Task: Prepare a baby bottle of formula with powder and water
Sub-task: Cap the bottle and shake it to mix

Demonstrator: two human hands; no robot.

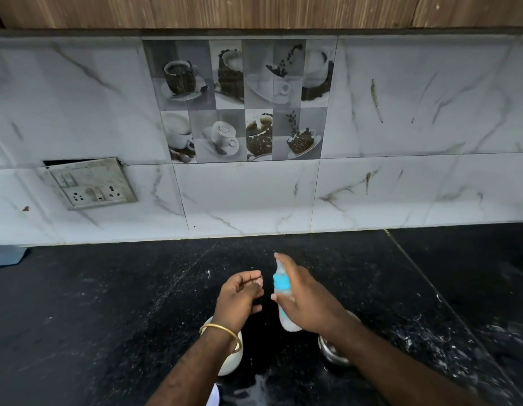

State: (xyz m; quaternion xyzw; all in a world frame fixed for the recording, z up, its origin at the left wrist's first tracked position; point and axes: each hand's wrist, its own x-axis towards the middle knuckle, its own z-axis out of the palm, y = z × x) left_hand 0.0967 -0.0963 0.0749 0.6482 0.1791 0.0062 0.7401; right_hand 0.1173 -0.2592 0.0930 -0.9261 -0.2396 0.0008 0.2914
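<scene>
The right hand (305,300) has its grip closed around a baby bottle (283,294), held above the black counter (108,303) near the middle of its front edge. The bottle tilts slightly, teat end up and away from the person, with a blue collar near the top and a pale, cloudy lower part; the forefinger reaches up alongside the teat and the thumb presses on the near side. The left hand (239,297) hovers just beside the bottle, apart from it, fingers loosely curled and holding nothing, so its grip is empty. A gold bangle (222,332) sits on the left wrist. Under the left forearm a white rounded vessel (232,361) stands on the counter; under the right forearm a shiny steel vessel (333,351) stands, mostly hidden. White specks lie scattered over the counter toward its right side. At the back a marbled tile wall (401,112) rises from the counter's far edge, with a switch plate (90,183) at left
</scene>
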